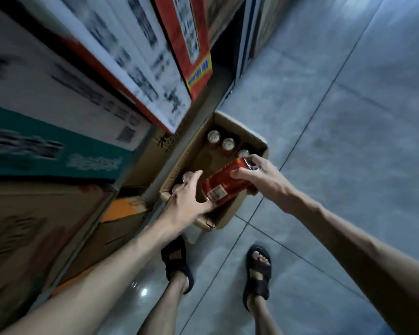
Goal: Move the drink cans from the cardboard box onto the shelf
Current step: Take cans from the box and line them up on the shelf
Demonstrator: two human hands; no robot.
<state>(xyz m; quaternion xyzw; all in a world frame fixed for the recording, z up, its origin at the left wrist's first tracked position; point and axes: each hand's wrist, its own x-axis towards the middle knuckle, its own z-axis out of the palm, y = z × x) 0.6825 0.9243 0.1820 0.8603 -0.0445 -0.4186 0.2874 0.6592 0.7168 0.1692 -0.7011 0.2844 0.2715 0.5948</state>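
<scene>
An open cardboard box [248, 132] stands on the floor beside the shelf [155, 175]. Three upright drink cans [228, 143] with silver tops line its far side, and others [186, 176] near its left wall are partly hidden by my left hand. My right hand [259, 176] grips a red drink can [225, 183] lying tilted on its side above the box. My left hand [186, 198] is beside the can's lower end with its fingers stretched out and its thumb under the can's base.
Stacked cartons [65, 112] fill the shelf on the left, with a red carton [191, 42] higher up. More brown boxes [34, 228] sit low on the left. My sandalled feet [258, 269] stand on the grey tiled floor [336, 131] to the right.
</scene>
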